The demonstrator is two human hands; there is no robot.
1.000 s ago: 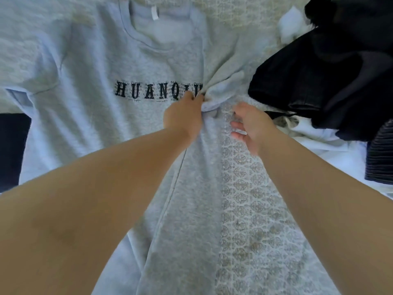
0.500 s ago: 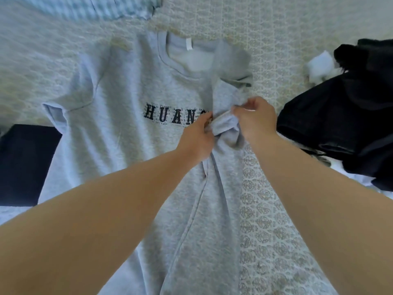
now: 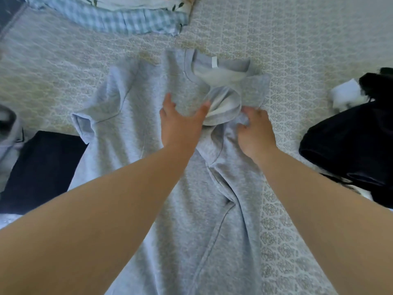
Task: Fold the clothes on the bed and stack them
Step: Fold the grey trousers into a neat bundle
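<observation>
A grey short-sleeved T-shirt (image 3: 136, 128) lies spread front-up on the bed (image 3: 308, 39), whose cover shows a pale lace-like pattern. Its collar, with a small white label (image 3: 214, 62) inside, points toward 12 o'clock, and its body runs down toward 6 o'clock under both forearms. One sleeve lies flat toward 9 o'clock. The other side of the shirt is folded inward over the chest, and that sleeve (image 3: 223, 107) sits bunched in the middle with its open cuff showing.

The left hand (image 3: 180, 122) rests on the chest of the shirt with fingers spread and fairly straight, its thumb touching the edge of the bunched sleeve. The right hand (image 3: 255, 128), just beside it toward 3 o'clock, has its fingers curled into the folded cloth under the sleeve and pinches it.

At 9 o'clock a dark navy folded garment (image 3: 42, 167) lies partly under the shirt's edge, with a grey garment (image 3: 8, 141) just beyond it at the frame's edge. At 11 o'clock a blue-and-white checked cloth (image 3: 119, 20) lies crumpled, well apart from the shirt. At 3 o'clock sits a heap of dark clothes (image 3: 350, 141), with a small white cloth (image 3: 346, 94) touching its upper side.

No box, basket or other container shows; everything lies directly on the bed.
</observation>
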